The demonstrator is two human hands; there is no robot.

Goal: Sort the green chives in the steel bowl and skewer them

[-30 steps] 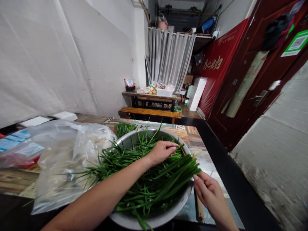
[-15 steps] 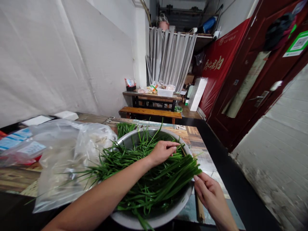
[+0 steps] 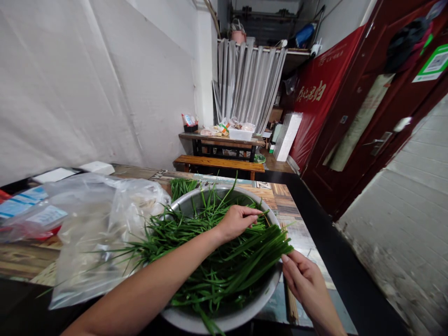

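Observation:
A large metal basin (image 3: 257, 308) is heaped with long green garlic chives (image 3: 206, 275). My left hand (image 3: 238, 223) reaches over the heap, thumb and forefinger closed on the tip of a thin chive near the far right rim. A thin brown stick shows just beyond those fingertips. At the basin's right edge, my right hand (image 3: 306, 277) pinches at the even, cut ends of a chive bunch. Its fingertips are partly hidden, so anything small between them cannot be made out. Thin wooden skewers (image 3: 291, 305) lie on the table beneath my right hand.
Clear plastic bags (image 3: 91, 224) spread left of the basin. Another chive bunch (image 3: 182, 186) lies behind it on the wood-patterned table (image 3: 283, 198). Farther off stand a bench (image 3: 219, 162) and a second table with a white tub (image 3: 241, 134). A red door (image 3: 367, 116) is at right.
Almost nothing differs. Both hands keep their places, with only a very slight shift of the left fingertips at the chive.

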